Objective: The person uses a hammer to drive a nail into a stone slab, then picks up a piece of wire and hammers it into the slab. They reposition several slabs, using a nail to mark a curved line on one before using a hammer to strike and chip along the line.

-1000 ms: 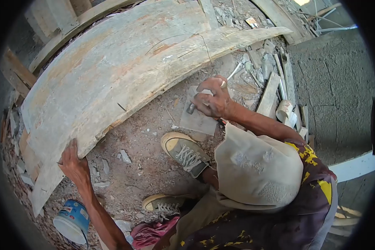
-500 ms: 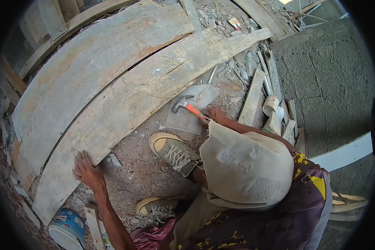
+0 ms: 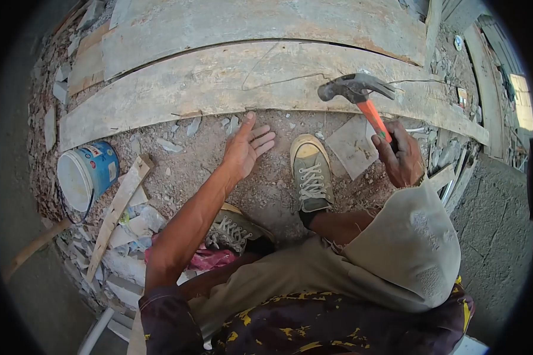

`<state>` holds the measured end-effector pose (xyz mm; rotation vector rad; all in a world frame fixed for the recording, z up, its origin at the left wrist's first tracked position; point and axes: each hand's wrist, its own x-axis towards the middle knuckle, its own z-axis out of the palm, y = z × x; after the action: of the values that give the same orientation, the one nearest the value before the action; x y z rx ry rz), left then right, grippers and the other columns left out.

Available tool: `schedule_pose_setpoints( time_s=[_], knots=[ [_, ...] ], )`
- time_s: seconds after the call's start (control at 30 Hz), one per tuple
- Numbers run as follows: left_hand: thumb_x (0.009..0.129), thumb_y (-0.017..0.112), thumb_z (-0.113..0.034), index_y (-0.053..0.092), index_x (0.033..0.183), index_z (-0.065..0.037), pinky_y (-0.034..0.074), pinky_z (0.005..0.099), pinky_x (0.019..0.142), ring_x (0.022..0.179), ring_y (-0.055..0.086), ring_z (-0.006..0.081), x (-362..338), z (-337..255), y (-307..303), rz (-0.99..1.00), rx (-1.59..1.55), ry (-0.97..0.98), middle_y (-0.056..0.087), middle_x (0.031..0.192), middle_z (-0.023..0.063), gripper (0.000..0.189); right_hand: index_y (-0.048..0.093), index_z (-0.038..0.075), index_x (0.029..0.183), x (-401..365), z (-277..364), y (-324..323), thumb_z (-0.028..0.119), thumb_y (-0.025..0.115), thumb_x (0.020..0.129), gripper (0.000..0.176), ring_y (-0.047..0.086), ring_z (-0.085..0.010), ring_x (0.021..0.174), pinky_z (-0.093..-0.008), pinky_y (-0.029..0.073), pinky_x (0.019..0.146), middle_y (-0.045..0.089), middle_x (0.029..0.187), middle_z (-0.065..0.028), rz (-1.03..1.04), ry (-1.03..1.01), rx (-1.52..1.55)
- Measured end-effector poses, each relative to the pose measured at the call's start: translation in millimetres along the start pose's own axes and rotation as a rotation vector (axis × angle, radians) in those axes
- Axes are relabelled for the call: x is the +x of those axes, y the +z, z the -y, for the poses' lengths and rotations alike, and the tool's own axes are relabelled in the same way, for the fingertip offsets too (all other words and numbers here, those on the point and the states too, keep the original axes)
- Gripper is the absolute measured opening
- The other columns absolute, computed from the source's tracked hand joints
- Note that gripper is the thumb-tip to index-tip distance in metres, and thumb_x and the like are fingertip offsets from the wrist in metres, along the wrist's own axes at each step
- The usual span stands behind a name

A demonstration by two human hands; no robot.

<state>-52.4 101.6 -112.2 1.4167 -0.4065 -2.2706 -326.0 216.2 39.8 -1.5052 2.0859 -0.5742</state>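
**Your hands: hammer gripped on the right, open palm on the left**

Your right hand (image 3: 401, 158) is closed round the orange handle of the hammer (image 3: 370, 113), whose head is raised over the near edge of the long plank (image 3: 219, 83). Your left hand (image 3: 249, 145) is wide open, fingers spread on the gritty ground, thumb tip at the plank's near edge. Your shoe (image 3: 311, 171) stands between the hands, and a blue bucket (image 3: 89, 171) lies far left.
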Motion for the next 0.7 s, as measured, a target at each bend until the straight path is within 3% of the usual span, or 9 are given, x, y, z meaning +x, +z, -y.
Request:
schedule_pose_setpoints(
  time_s=[0.13, 0.23, 0.33, 0.4, 0.47, 0.53, 0.6, 0.67, 0.7],
  knots=[
    [0.09, 0.064, -0.044, 0.025, 0.143, -0.001, 0.039, 0.0484, 0.108, 0.125, 0.048, 0.038, 40.4, 30.3, 30.5, 0.039, -0.395, 0.158, 0.04, 0.138, 0.0291, 0.078, 0.058, 0.002, 0.107, 9.0, 27.2, 6.5, 0.017, 0.063, 0.091, 0.022, 0.061, -0.0302, 0.063, -0.0361, 0.047, 0.057, 0.059, 0.074, -0.0151, -0.152, -0.102, 0.089],
    [0.09, 0.064, -0.041, 0.027, 0.143, -0.003, 0.036, 0.0498, 0.11, 0.127, 0.046, 0.0386, 63.1, 23.9, 36.3, 0.156, -0.535, 0.295, 0.037, 0.141, 0.0278, 0.075, 0.055, 0.003, 0.114, 12.0, -5.3, 34.8, 0.013, 0.062, 0.09, 0.027, 0.063, -0.0395, 0.077, -0.0456, 0.05, 0.062, 0.064, 0.087, -0.0182, -0.057, -0.338, -0.103],
    [0.092, 0.063, -0.035, 0.032, 0.141, -0.005, 0.034, 0.0503, 0.112, 0.129, 0.044, 0.0382, 66.2, 18.5, 28.8, 0.195, -0.649, 0.281, 0.037, 0.144, 0.0251, 0.066, 0.056, 0.004, 0.114, 20.6, -24.1, 54.9, 0.012, 0.061, 0.09, 0.026, 0.062, -0.0393, 0.076, -0.0462, 0.049, 0.061, 0.064, 0.09, -0.0172, 0.12, -0.152, -0.152],
    [0.094, 0.061, -0.031, 0.034, 0.14, -0.004, 0.033, 0.0504, 0.113, 0.129, 0.044, 0.0379, 69.6, 19.1, 25.4, 0.205, -0.517, 0.369, 0.042, 0.141, 0.0245, 0.06, 0.056, 0.002, 0.116, 16.9, -22.6, 54.6, 0.011, 0.061, 0.09, 0.028, 0.062, -0.0393, 0.075, -0.0452, 0.049, 0.062, 0.064, 0.089, -0.0177, 0.031, -0.207, -0.193],
    [0.096, 0.058, -0.028, 0.037, 0.138, -0.002, 0.033, 0.0516, 0.113, 0.129, 0.045, 0.0374, 63.8, 12.1, 33.3, 0.186, -0.561, 0.338, 0.047, 0.137, 0.0227, 0.054, 0.058, 0.002, 0.116, 12.1, 4.4, 38.5, 0.011, 0.063, 0.089, 0.029, 0.062, -0.0381, 0.071, -0.0429, 0.049, 0.062, 0.064, 0.088, -0.0186, -0.233, -0.267, -0.046],
    [0.097, 0.056, -0.026, 0.038, 0.136, 0.0, 0.033, 0.0541, 0.112, 0.129, 0.045, 0.0367, 62.8, 11.1, 35.9, 0.164, -0.553, 0.332, 0.047, 0.137, 0.0214, 0.051, 0.06, 0.002, 0.115, 4.4, 7.3, 37.1, 0.011, 0.066, 0.087, 0.03, 0.063, -0.0359, 0.069, -0.0395, 0.049, 0.061, 0.063, 0.087, -0.0192, -0.32, -0.23, -0.019],
    [0.097, 0.055, -0.026, 0.037, 0.136, 0.0, 0.035, 0.055, 0.111, 0.129, 0.046, 0.0365, 64.0, 9.3, 38.0, 0.143, -0.558, 0.325, 0.047, 0.138, 0.0207, 0.05, 0.059, -0.002, 0.106, 3.4, 3.1, 42.0, 0.016, 0.062, 0.092, 0.023, 0.056, -0.0193, 0.056, -0.0329, 0.044, 0.051, 0.059, 0.074, -0.0123, -0.367, -0.414, 0.019],
    [0.098, 0.055, -0.025, 0.037, 0.136, 0.0, 0.036, 0.0559, 0.11, 0.129, 0.046, 0.0363, 63.2, 10.5, 36.7, 0.121, -0.561, 0.324, 0.046, 0.138, 0.02, 0.049, 0.056, -0.001, 0.108, 17.9, -18.2, 61.2, 0.011, 0.06, 0.092, 0.02, 0.059, -0.0267, 0.057, -0.0365, 0.045, 0.052, 0.059, 0.075, -0.014, -0.13, -0.444, -0.138],
    [0.098, 0.055, -0.025, 0.036, 0.136, 0.001, 0.037, 0.0563, 0.109, 0.128, 0.046, 0.037, 69.7, 12.7, 35.0, 0.121, -0.548, 0.328, 0.046, 0.138, 0.02, 0.05, 0.058, 0.0, 0.105, 21.5, -25.5, 67.7, 0.01, 0.061, 0.09, 0.018, 0.06, -0.0305, 0.062, -0.0386, 0.046, 0.055, 0.061, 0.079, -0.0145, -0.073, -0.324, -0.175]
  ],
)
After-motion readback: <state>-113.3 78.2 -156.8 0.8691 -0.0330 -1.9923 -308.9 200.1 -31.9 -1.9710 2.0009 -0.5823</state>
